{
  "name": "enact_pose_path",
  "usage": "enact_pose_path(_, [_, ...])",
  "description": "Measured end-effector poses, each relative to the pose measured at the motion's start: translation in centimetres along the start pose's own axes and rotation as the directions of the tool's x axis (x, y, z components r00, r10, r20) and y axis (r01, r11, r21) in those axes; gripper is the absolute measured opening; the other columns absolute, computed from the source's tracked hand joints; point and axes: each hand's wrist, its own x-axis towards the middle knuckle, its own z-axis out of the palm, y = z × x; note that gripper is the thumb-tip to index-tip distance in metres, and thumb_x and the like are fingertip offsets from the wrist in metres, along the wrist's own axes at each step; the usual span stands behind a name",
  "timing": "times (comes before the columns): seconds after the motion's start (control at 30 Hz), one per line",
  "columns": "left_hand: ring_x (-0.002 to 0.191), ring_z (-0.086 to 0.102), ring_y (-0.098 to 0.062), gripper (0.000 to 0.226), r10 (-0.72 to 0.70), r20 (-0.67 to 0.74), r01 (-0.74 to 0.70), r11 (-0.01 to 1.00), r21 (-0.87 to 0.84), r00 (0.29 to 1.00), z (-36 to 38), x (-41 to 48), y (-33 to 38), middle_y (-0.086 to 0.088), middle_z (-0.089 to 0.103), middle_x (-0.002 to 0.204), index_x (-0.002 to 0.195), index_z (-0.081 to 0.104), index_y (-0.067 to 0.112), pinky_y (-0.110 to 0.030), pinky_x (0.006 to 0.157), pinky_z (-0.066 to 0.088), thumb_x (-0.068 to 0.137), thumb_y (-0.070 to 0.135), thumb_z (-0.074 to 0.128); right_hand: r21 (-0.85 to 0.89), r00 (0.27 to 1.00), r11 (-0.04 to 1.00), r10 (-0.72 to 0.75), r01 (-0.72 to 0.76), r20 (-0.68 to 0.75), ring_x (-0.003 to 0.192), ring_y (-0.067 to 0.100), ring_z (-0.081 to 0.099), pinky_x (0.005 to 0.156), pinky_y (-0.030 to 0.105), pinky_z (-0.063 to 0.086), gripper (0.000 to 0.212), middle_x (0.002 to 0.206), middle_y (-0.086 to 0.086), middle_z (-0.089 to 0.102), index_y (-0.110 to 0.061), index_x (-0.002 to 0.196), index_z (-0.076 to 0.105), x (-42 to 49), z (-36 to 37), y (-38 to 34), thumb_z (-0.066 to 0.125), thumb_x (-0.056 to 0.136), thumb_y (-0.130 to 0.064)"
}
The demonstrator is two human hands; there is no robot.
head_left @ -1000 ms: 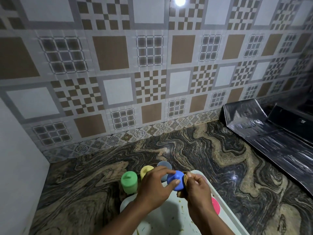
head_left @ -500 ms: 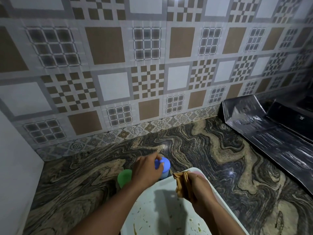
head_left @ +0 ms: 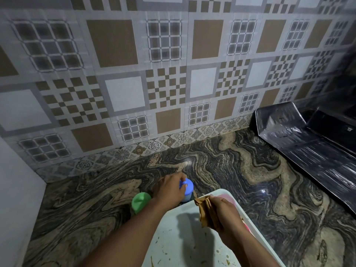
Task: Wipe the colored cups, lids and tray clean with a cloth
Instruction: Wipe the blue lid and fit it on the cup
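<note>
Behind the tray's far rim, on the marbled surface (head_left: 221, 170), the change sits. Going left to right:

Green lidded cup (head_left: 140, 201), at about 10 o'clock from the tray, upright on the surface, untouched.

Left hand (head_left: 170, 188), at 12 o'clock: a second ago it held the blue lid up over the tray against the cloth; now it has reached out past the rim and is pressing the blue lid (head_left: 186, 185) down onto a pale blue cup (head_left: 187, 197) standing just beside the green one. Fingers curled over the lid's knob, thumb side hidden. Yellow cup seen earlier is now behind this hand; cannot tell where it stands.

Right hand (head_left: 224, 213), at 1 o'clock: closed around the bunched brown cloth (head_left: 205, 211), hovering over the tray (head_left: 173, 245), no longer wiping.

Pink piece (head_left: 226, 196) at the tray's far right rim, partly hidden.

Reading: blue lid looks wiped and returned. Tray floor shows brown and green specks, so tray and pink piece likely remain.
</note>
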Motion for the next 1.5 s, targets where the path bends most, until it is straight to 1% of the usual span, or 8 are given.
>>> enact_pose_path(0.1, [0.096,0.064,-0.03,0.008,-0.003,-0.009,0.003,1.0,0.025,1.0,-0.2,0.3,0.1,-0.002,0.068,0.107,0.097,0.059,0.029,-0.042,0.078,0.054,0.09,0.034,0.061,0.004,1.0,1.0,0.003,-0.003,0.006,0.062,0.03,0.053,0.063,0.038,0.045,0.039,0.071,0.02,0.061,0.012,0.108,0.061,0.6,0.0,0.5,0.046,0.102,-0.022])
enact_pose_path(0.27, [0.097,0.063,-0.03,0.009,-0.002,0.023,0.001,0.999,0.034,1.0,-0.2,0.4,0.0,-0.002,0.067,0.109,0.098,0.058,0.029,-0.043,0.079,0.055,0.091,0.034,0.061,-0.014,1.0,1.0,0.004,-0.003,0.01,0.065,0.031,0.055,0.07,0.044,0.043,0.032,0.07,0.021,0.063,0.002,0.094,0.068,0.5,0.0,0.8,0.047,0.102,-0.021])
enact_pose_path(0.53, [0.099,0.063,-0.027,0.011,0.018,0.051,-0.021,0.998,0.06,0.999,0.0,0.4,0.4,0.0,0.066,0.113,0.102,0.059,0.028,-0.037,0.076,0.052,0.093,0.034,0.061,0.006,1.0,1.0,0.013,-0.013,-0.002,0.07,0.035,0.055,0.073,0.046,0.042,0.032,0.072,0.023,0.064,0.0,0.093,0.07,1.3,-0.3,1.4,0.048,0.101,-0.021])
enact_pose_path(0.67, [0.098,0.062,-0.03,0.009,-0.025,0.108,0.022,0.999,0.027,0.994,-0.2,0.6,0.5,-0.005,0.065,0.109,0.099,0.057,0.029,-0.043,0.083,0.054,0.093,0.033,0.062,0.049,0.999,0.998,0.049,-0.05,0.021,0.068,0.033,0.057,0.073,0.045,0.045,0.032,0.076,0.022,0.066,0.003,0.102,0.068,1.2,-0.2,1.4,0.049,0.101,-0.024])
enact_pose_path(0.93, [0.092,0.057,-0.031,0.011,-0.053,0.201,0.053,0.999,0.003,0.978,-0.3,1.3,0.9,-0.007,0.059,0.102,0.097,0.052,0.018,-0.036,0.075,0.044,0.094,0.026,0.06,0.079,0.971,0.991,0.086,-0.105,0.222,0.051,0.023,0.053,0.06,0.033,0.037,0.054,0.08,0.017,0.062,-0.001,0.101,0.076,0.0,-0.6,0.8,0.039,0.104,-0.041])
enact_pose_path(1.17, [0.091,0.056,-0.028,0.013,-0.085,0.235,0.088,0.996,-0.005,0.968,-0.6,1.4,0.9,-0.006,0.057,0.105,0.096,0.051,0.019,-0.033,0.074,0.041,0.094,0.026,0.062,0.075,0.974,0.991,0.09,-0.107,0.206,0.051,0.026,0.052,0.058,0.033,0.036,0.055,0.076,0.019,0.061,0.004,0.103,0.074,-0.1,-0.6,1.2,0.04,0.104,-0.039])
enact_pose_path(1.3, [0.097,0.057,-0.03,0.015,-0.119,0.252,0.115,0.993,0.029,0.96,-1.0,1.6,0.9,-0.007,0.06,0.105,0.091,0.051,0.027,-0.042,0.086,0.049,0.092,0.034,0.064,0.077,0.977,0.991,0.091,-0.107,0.192,0.05,0.027,0.051,0.057,0.033,0.035,0.055,0.073,0.02,0.062,0.004,0.103,0.074,0.0,-0.2,1.3,0.04,0.104,-0.038])
enact_pose_path(1.5, [0.097,0.053,-0.028,0.013,-0.124,0.216,0.104,0.989,0.101,0.969,-1.1,1.1,1.4,-0.006,0.062,0.107,0.099,0.053,0.024,-0.037,0.083,0.034,0.095,0.035,0.06,0.17,0.966,0.97,0.133,-0.173,0.224,0.048,0.024,0.051,0.057,0.031,0.039,0.054,0.077,0.016,0.063,0.003,0.1,0.076,-0.5,0.0,0.8,0.045,0.102,-0.041])
